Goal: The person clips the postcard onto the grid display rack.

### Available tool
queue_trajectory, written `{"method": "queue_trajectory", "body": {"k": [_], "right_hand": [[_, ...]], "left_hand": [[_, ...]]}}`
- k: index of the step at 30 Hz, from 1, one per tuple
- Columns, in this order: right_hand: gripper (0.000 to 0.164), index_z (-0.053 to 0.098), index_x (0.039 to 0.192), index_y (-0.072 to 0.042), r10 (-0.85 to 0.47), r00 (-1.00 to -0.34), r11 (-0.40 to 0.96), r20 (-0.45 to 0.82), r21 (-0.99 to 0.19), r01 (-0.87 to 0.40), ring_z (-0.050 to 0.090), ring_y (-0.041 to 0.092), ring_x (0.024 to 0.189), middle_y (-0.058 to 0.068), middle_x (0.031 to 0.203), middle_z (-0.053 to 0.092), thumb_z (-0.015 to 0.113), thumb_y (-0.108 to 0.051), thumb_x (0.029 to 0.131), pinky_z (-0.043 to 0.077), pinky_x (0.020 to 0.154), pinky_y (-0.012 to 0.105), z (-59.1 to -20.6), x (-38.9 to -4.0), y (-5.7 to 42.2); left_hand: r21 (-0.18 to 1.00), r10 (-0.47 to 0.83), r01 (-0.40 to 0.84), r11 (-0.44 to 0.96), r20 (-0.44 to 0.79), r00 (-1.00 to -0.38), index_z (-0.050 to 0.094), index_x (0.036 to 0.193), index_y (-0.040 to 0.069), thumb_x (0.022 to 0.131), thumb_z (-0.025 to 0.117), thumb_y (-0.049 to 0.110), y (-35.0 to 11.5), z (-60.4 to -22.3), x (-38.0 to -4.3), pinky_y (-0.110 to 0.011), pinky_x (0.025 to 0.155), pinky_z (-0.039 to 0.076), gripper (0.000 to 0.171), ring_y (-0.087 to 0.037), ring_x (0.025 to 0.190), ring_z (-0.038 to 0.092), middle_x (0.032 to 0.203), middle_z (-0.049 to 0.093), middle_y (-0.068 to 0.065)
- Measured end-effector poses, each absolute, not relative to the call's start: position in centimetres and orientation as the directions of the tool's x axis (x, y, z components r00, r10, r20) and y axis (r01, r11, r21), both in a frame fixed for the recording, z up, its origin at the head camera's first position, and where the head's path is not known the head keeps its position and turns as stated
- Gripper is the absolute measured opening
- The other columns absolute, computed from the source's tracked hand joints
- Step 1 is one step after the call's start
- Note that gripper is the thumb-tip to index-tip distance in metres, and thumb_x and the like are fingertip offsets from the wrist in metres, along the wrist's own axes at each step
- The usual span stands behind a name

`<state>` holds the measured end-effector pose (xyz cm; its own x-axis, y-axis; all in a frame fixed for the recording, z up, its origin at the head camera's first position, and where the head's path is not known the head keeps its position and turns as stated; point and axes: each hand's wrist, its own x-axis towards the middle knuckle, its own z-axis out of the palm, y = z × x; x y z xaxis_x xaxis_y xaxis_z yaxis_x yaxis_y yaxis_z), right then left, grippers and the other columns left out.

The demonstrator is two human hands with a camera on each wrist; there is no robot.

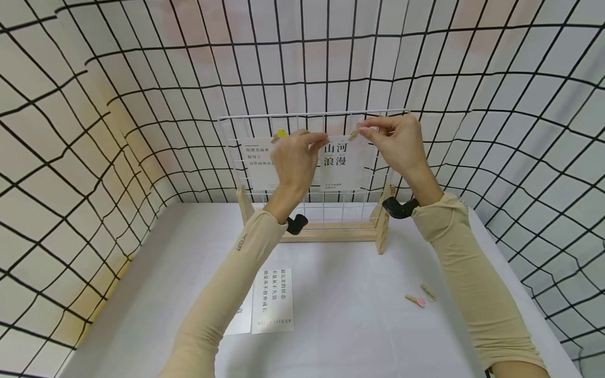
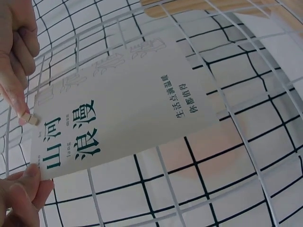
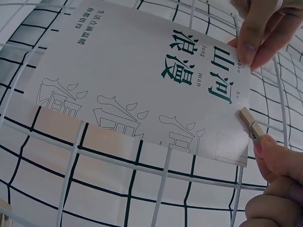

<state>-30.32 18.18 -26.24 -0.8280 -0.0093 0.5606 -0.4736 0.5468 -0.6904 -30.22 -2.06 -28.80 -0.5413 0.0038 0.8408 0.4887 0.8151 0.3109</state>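
A white card with dark green characters (image 1: 341, 168) lies upright against a white wire grid rack (image 1: 331, 210). My left hand (image 1: 296, 157) pinches the card's upper left corner between thumb and fingers. In my right hand (image 1: 397, 140) a small wooden clothespin (image 3: 251, 125) is pinched by its rear end, its tip at the card's top edge. The right wrist view shows that tip overlapping the edge; whether it bites the wire too I cannot tell. Left of it hangs a second card (image 1: 257, 163), partly behind my left hand, with a yellow-topped clip (image 1: 282, 133) at its top.
The rack stands on a wooden base (image 1: 331, 234). Two more clothespins, one with a pink heart (image 1: 419, 302), lie on the white table at right. Printed cards (image 1: 272, 304) lie near the left forearm, which partly covers them. Black mesh (image 1: 179, 68) surrounds the table's back and sides.
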Motion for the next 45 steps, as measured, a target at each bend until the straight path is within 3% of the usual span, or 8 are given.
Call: {"method": "queue_trajectory", "body": {"k": [13, 27, 37, 45], "right_hand": [[0.021, 0.082, 0.107, -0.007, -0.023, -0.834, 0.557, 0.552, -0.685, -0.469, 0.029, 0.005, 0.048, -0.007, 0.055, 0.038, 0.077, -0.024, 0.096, 0.023, 0.047, 0.022, -26.3, -30.2, 18.6], [0.021, 0.082, 0.108, -0.007, -0.044, -0.823, 0.548, 0.566, -0.675, -0.493, 0.029, 0.005, 0.05, -0.007, 0.058, 0.037, 0.078, -0.023, 0.095, 0.021, 0.046, 0.021, -26.3, -30.2, 18.8], [0.021, 0.082, 0.109, -0.009, -0.045, -0.833, 0.563, 0.552, -0.674, -0.478, 0.033, 0.006, 0.055, -0.006, 0.061, 0.04, 0.078, -0.023, 0.095, 0.024, 0.048, 0.021, -26.1, -30.1, 18.9], [0.029, 0.078, 0.118, -0.007, -0.085, -0.797, 0.561, 0.599, -0.632, -0.535, 0.035, 0.004, 0.052, -0.005, 0.062, 0.045, 0.078, -0.024, 0.094, 0.029, 0.05, 0.02, -26.2, -29.7, 19.0]], "left_hand": [[0.35, 0.032, 0.568, 0.745, 0.832, -0.554, 0.084, 0.096, 0.013, 0.088, 0.079, 0.027, -2.6, -28.9, -30.2, -0.013, 0.052, 0.02, 0.017, -0.019, 0.058, 0.063, 0.087, 0.081, -0.005], [0.328, 0.025, 0.579, 0.747, 0.856, -0.517, 0.084, 0.094, 0.013, 0.088, 0.08, 0.025, -2.8, -29.2, -30.1, -0.013, 0.052, 0.019, 0.015, -0.019, 0.056, 0.061, 0.083, 0.08, -0.005], [0.333, 0.039, 0.598, 0.729, 0.852, -0.523, 0.084, 0.095, 0.014, 0.089, 0.079, 0.025, -3.2, -29.4, -30.0, -0.014, 0.05, 0.018, 0.014, -0.017, 0.052, 0.051, 0.084, 0.08, -0.004], [0.357, 0.053, 0.62, 0.699, 0.839, -0.541, 0.085, 0.096, 0.011, 0.09, 0.08, 0.018, -5.5, -29.9, -29.2, -0.02, 0.05, 0.03, 0.01, -0.022, 0.055, 0.058, 0.086, 0.08, -0.007]]}}
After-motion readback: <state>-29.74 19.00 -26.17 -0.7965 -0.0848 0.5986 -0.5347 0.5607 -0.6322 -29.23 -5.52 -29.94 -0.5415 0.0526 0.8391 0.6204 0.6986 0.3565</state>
